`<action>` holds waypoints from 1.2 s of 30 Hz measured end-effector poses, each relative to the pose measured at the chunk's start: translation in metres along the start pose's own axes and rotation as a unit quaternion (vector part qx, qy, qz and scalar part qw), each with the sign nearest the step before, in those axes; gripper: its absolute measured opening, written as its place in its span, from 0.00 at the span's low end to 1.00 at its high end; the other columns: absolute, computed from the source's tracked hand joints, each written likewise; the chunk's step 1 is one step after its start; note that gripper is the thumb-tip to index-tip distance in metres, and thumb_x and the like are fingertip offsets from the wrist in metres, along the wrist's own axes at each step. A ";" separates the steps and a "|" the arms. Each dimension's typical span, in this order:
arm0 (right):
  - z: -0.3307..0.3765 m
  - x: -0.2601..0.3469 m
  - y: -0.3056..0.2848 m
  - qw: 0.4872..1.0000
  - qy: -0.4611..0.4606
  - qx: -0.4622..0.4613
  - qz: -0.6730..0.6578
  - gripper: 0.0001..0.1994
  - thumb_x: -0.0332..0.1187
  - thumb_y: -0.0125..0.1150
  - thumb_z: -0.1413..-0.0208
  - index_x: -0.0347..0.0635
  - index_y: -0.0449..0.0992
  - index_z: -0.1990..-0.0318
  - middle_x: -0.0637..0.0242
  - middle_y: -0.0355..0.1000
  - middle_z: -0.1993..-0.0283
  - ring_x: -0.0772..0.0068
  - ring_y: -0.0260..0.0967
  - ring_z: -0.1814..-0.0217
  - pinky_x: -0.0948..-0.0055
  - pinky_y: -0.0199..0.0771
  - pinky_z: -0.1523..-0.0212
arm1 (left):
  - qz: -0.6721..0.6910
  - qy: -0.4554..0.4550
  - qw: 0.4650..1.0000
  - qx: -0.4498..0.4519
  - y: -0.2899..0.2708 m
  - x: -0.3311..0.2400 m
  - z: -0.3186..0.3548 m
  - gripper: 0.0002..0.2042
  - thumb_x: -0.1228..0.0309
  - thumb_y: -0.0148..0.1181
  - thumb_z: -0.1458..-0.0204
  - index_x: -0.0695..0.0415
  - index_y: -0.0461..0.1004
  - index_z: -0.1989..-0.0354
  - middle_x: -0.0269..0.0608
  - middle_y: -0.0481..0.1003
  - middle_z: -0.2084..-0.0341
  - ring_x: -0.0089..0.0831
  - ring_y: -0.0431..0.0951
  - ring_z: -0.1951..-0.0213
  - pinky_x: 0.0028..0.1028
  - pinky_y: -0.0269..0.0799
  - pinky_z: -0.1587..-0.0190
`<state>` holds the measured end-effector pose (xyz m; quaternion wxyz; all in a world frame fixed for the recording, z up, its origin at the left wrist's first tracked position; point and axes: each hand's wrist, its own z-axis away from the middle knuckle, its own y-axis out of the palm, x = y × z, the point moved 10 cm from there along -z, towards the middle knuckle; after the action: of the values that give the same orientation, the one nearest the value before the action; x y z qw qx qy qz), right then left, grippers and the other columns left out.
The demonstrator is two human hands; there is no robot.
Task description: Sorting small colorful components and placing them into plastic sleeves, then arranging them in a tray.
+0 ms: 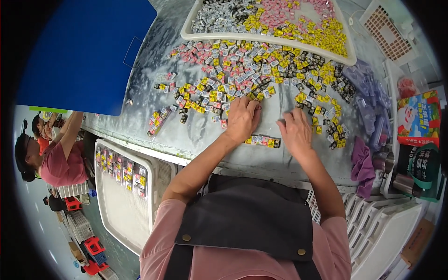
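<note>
On my right, printed characters mark a colourful package (418, 119) and a black-green bag (422, 163); the small packets' (268, 63) print I cannot read.

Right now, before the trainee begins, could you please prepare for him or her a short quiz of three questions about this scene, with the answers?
1. Which hand is nearer to the purple cloth?
2. What does the white tray beyond the hands hold? A) bottles; B) cloths; C) small loose pieces.
3. True or false: the short row of pieces, near the table's front edge, lies inside that tray.

Key:
1. The right hand.
2. C.
3. False; it lies on the table.
</note>
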<state>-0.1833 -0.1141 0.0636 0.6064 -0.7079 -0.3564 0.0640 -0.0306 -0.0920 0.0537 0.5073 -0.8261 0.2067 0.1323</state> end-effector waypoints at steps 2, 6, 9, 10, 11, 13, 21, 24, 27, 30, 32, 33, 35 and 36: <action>0.018 -0.010 0.001 1.000 0.005 0.027 0.006 0.12 0.34 0.66 0.45 0.38 0.77 0.57 0.57 0.69 0.57 0.52 0.68 0.51 0.56 0.72 0.55 | 0.007 0.010 1.000 0.010 -0.001 0.000 -0.003 0.11 0.74 0.66 0.51 0.58 0.77 0.59 0.44 0.73 0.64 0.45 0.72 0.61 0.40 0.68 0.56; 0.046 -0.020 -0.008 0.999 0.003 0.009 -0.031 0.11 0.30 0.65 0.45 0.38 0.78 0.55 0.58 0.69 0.57 0.51 0.70 0.54 0.57 0.72 0.56 | 0.031 0.049 0.998 0.031 -0.005 0.004 -0.005 0.11 0.75 0.65 0.51 0.58 0.78 0.58 0.43 0.74 0.64 0.43 0.72 0.61 0.39 0.68 0.57; 0.046 -0.028 -0.008 0.998 0.025 0.012 -0.058 0.10 0.28 0.64 0.44 0.36 0.78 0.56 0.57 0.69 0.57 0.50 0.71 0.57 0.58 0.73 0.57 | 0.038 0.043 0.997 0.051 -0.011 0.015 -0.008 0.11 0.76 0.65 0.50 0.57 0.79 0.58 0.40 0.75 0.63 0.42 0.73 0.61 0.38 0.68 0.56; 0.042 -0.028 -0.008 0.998 0.029 0.009 -0.062 0.09 0.28 0.64 0.44 0.35 0.78 0.56 0.56 0.69 0.58 0.50 0.72 0.59 0.58 0.73 0.58 | 0.035 0.032 0.997 0.062 -0.013 0.018 -0.008 0.10 0.76 0.65 0.50 0.57 0.79 0.58 0.40 0.75 0.63 0.42 0.73 0.60 0.38 0.68 0.56; 0.037 -0.026 -0.002 0.998 0.027 0.007 -0.064 0.09 0.28 0.64 0.44 0.35 0.78 0.56 0.56 0.69 0.58 0.50 0.72 0.59 0.58 0.73 0.58 | 0.032 0.026 0.997 0.068 -0.012 0.023 -0.004 0.10 0.76 0.65 0.51 0.56 0.80 0.58 0.39 0.76 0.62 0.41 0.73 0.59 0.37 0.67 0.55; 0.020 -0.021 0.012 0.994 0.021 -0.007 -0.108 0.09 0.28 0.63 0.43 0.34 0.77 0.56 0.55 0.70 0.58 0.49 0.72 0.58 0.58 0.73 0.58 | 0.018 0.029 0.998 0.060 -0.014 0.016 0.001 0.10 0.75 0.65 0.51 0.56 0.80 0.58 0.39 0.76 0.62 0.41 0.73 0.59 0.37 0.67 0.55; -0.039 0.013 0.040 0.976 -0.024 0.040 -0.213 0.11 0.24 0.58 0.43 0.36 0.77 0.52 0.52 0.70 0.54 0.45 0.73 0.56 0.54 0.74 0.55 | 0.016 0.003 1.000 0.017 -0.016 0.014 0.011 0.11 0.73 0.67 0.52 0.56 0.80 0.59 0.40 0.74 0.61 0.41 0.73 0.58 0.39 0.65 0.53; -0.064 0.001 0.046 0.989 -0.005 0.060 -0.137 0.16 0.24 0.52 0.40 0.40 0.75 0.45 0.51 0.69 0.54 0.43 0.72 0.56 0.53 0.74 0.55 | 0.021 0.001 1.000 0.014 -0.012 0.014 0.012 0.11 0.74 0.67 0.52 0.56 0.80 0.59 0.40 0.74 0.62 0.41 0.73 0.58 0.38 0.65 0.54; -0.071 -0.005 0.053 0.996 -0.026 0.077 -0.048 0.14 0.28 0.60 0.41 0.47 0.76 0.47 0.54 0.66 0.56 0.45 0.73 0.57 0.51 0.74 0.59 | 0.025 0.006 1.000 0.015 -0.012 0.015 0.012 0.10 0.75 0.66 0.51 0.56 0.80 0.59 0.40 0.74 0.62 0.41 0.73 0.58 0.38 0.65 0.54; -0.065 -0.003 0.046 0.994 -0.050 0.097 -0.022 0.13 0.28 0.62 0.43 0.43 0.76 0.50 0.55 0.66 0.55 0.48 0.72 0.55 0.53 0.74 0.57 | 0.027 0.012 0.999 0.021 -0.014 0.016 0.011 0.10 0.76 0.66 0.51 0.57 0.80 0.59 0.40 0.74 0.62 0.41 0.73 0.58 0.38 0.65 0.53; -0.055 0.000 0.038 0.991 -0.083 0.091 -0.041 0.13 0.27 0.63 0.44 0.41 0.75 0.51 0.56 0.67 0.55 0.49 0.72 0.54 0.54 0.74 0.56 | 0.027 0.016 0.999 0.024 -0.016 0.012 0.015 0.10 0.76 0.66 0.51 0.57 0.80 0.59 0.40 0.74 0.62 0.41 0.73 0.58 0.38 0.65 0.53; -0.052 0.005 0.033 0.988 -0.117 0.079 -0.058 0.12 0.26 0.63 0.45 0.39 0.75 0.53 0.57 0.67 0.54 0.50 0.71 0.53 0.55 0.74 0.55 | 0.036 0.019 0.999 0.025 -0.017 0.010 0.016 0.11 0.76 0.66 0.51 0.58 0.80 0.58 0.40 0.75 0.62 0.42 0.73 0.57 0.38 0.65 0.53; -0.040 0.006 0.033 0.983 -0.137 0.090 -0.083 0.13 0.25 0.63 0.46 0.38 0.75 0.52 0.58 0.67 0.53 0.50 0.70 0.52 0.56 0.74 0.53 | 0.044 0.024 0.998 0.025 -0.018 0.007 0.019 0.12 0.76 0.66 0.51 0.59 0.79 0.57 0.41 0.75 0.62 0.42 0.73 0.57 0.38 0.65 0.52; -0.035 0.012 0.031 0.976 -0.157 0.102 -0.108 0.13 0.24 0.63 0.46 0.37 0.74 0.52 0.58 0.67 0.52 0.51 0.70 0.51 0.58 0.74 0.52 | 0.044 0.019 0.998 0.030 -0.017 0.006 0.022 0.13 0.76 0.66 0.51 0.59 0.79 0.56 0.42 0.74 0.61 0.42 0.73 0.56 0.38 0.65 0.51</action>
<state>-0.1428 -0.1356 0.0485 0.6151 -0.5806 -0.5135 0.1446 -0.0173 -0.0667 0.0550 0.5217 -0.8028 0.2561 0.1328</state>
